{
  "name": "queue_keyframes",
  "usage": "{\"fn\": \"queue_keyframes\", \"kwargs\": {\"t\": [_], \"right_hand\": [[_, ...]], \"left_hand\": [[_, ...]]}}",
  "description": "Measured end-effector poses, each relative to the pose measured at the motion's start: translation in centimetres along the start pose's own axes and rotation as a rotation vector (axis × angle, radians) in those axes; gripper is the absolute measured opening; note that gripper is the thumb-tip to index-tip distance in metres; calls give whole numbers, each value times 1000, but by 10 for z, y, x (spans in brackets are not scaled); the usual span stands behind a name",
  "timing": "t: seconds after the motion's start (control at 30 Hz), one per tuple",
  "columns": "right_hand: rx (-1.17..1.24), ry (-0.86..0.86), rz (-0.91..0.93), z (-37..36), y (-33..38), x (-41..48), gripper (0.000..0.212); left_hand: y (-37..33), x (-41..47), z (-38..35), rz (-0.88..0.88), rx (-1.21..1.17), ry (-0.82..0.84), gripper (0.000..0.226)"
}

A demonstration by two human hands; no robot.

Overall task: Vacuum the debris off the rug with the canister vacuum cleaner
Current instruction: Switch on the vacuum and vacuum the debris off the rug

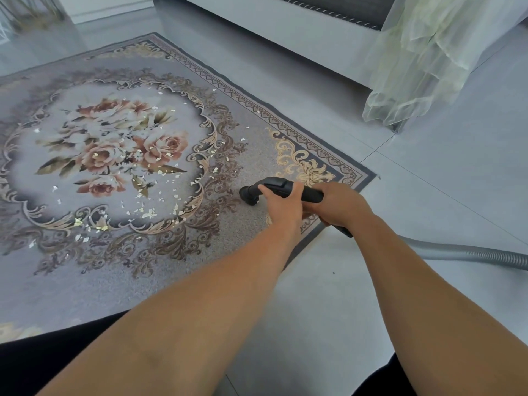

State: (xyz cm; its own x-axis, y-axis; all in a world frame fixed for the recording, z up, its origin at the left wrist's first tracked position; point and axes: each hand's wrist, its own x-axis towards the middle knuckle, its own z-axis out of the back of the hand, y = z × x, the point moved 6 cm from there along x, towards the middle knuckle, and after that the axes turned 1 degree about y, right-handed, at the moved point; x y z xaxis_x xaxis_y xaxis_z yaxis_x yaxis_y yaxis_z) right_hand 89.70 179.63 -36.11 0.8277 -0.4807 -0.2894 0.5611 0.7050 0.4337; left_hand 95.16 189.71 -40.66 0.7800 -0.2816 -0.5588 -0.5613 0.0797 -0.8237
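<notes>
Lying scattered across the middle of the rug (100,281), the debris (143,192) sits left of the vacuum nozzle (248,193), whose long axis points that way near the rug's right corner. The nearer left hand (283,201) curls round its front, the right hand (335,204) grips behind, and the hose (471,254) runs off right.

Rest of hose (471,254) beyond right edge.

Soft even daylight, faint shadows, wide-angle bowing and blur at edges
</notes>
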Motion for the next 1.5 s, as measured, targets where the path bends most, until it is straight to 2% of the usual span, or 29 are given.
{"fn": "queue_keyframes", "kwargs": {"t": [0.13,0.37,0.5,0.67,0.9,1.07,1.33,1.5], "right_hand": [[-38,-62,-108,13,-20,-3,34],[-36,-83,-169,17,-39,-10,34],[-3,-62,-110,11,-31,-3,32],[47,75,19,-9,1,4,24],[44,137,140,-33,51,9,18],[11,121,141,-35,62,10,22],[-8,141,146,-24,48,5,26],[-76,154,173,-35,74,10,33]], "left_hand": [[15,13,-30,75,-19,125,114],[19,9,-54,95,-56,147,102],[8,-3,-38,53,-58,70,95],[-1,-18,1,-13,-34,-111,84],[-3,-14,53,-10,-64,-271,85],[-8,-9,63,-30,-98,-241,85],[0,-10,51,38,-101,-131,90],[-4,2,77,82,-144,-117,99]]}}
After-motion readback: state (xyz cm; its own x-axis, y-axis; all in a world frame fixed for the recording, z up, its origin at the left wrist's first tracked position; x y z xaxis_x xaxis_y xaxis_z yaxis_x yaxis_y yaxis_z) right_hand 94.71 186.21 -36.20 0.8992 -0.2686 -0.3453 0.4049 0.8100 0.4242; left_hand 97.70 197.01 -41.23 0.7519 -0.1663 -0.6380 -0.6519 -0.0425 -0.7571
